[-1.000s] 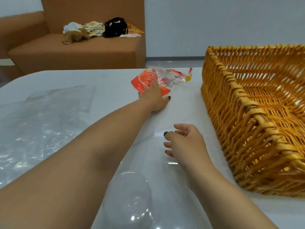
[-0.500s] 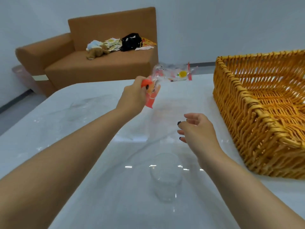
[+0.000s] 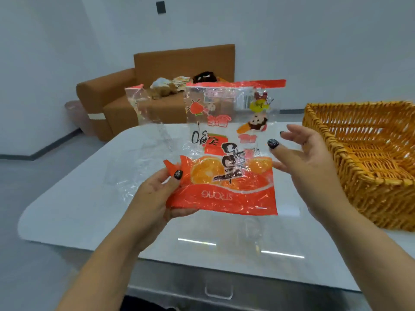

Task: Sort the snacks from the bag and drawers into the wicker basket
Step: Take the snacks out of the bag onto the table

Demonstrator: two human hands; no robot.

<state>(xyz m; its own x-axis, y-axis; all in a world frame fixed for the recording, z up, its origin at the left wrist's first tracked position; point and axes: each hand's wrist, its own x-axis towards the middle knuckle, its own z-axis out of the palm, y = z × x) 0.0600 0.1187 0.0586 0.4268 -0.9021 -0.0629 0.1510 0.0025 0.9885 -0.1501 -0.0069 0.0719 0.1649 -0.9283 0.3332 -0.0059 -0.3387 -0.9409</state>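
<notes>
My left hand (image 3: 157,198) pinches the lower left corner of a clear and orange plastic snack bag (image 3: 224,153), held upright and upside down above the white table (image 3: 78,209). The bag looks flat, with orange slices printed on it. My right hand (image 3: 307,158) is just right of the bag with relaxed, spread fingers, some of them behind its right edge; it grips nothing. The wicker basket (image 3: 336,167) stands on the table at the right and looks empty inside.
A drawer with a clear handle (image 3: 219,290) sits in the table's front edge below my hands. A brown sofa (image 3: 125,104) with a plush toy and packets stands beyond the table. A clear plastic sheet (image 3: 139,162) lies on the table's left part.
My left hand has lifted the bag from the table and brought it up close, unfolded and upright. My right hand rose beside the bag. The view pulled back from the table.
</notes>
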